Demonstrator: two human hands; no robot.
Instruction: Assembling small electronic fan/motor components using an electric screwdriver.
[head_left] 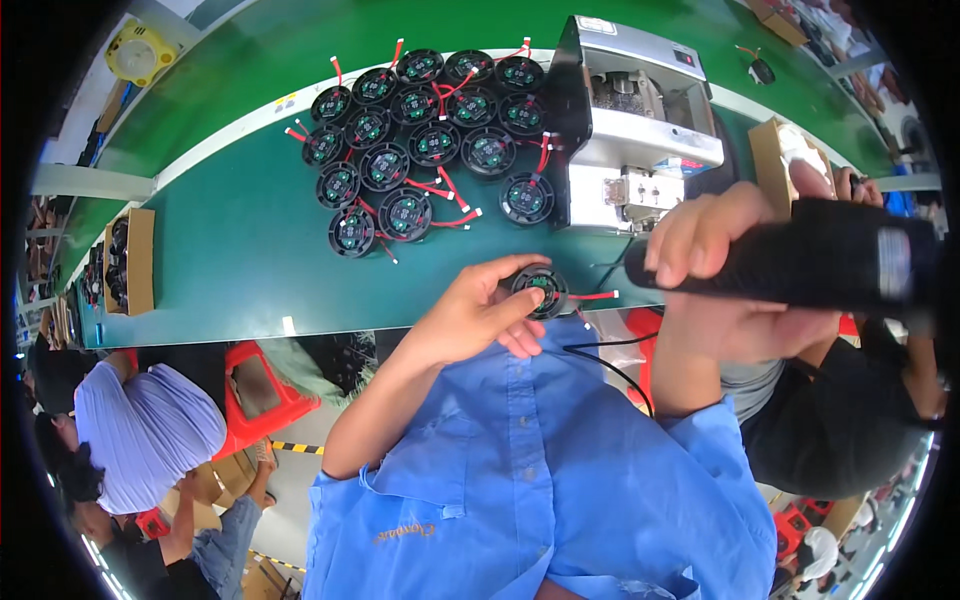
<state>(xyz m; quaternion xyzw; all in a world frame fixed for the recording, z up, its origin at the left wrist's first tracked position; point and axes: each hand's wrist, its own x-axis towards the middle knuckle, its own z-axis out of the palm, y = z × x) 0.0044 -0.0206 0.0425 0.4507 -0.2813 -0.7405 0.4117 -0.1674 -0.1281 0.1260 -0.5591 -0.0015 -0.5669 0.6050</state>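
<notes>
My left hand grips a round black part with a green circuit board, thumb across its face, at the bench's near edge. Red wires with a white plug stick out of it to the right. In my right hand is a black electric screwdriver, lying nearly level, its thin bit pointing left toward the part but apart from it. The screwdriver's rear end is blurred. Beyond both hands stands a silver and black screw feeder. Several similar round parts lie grouped left of the feeder.
The green bench runs across the view. A cardboard box of dark parts stands at its left end, another cardboard box right of the feeder. One loose round part lies far right. Other people sit at both sides.
</notes>
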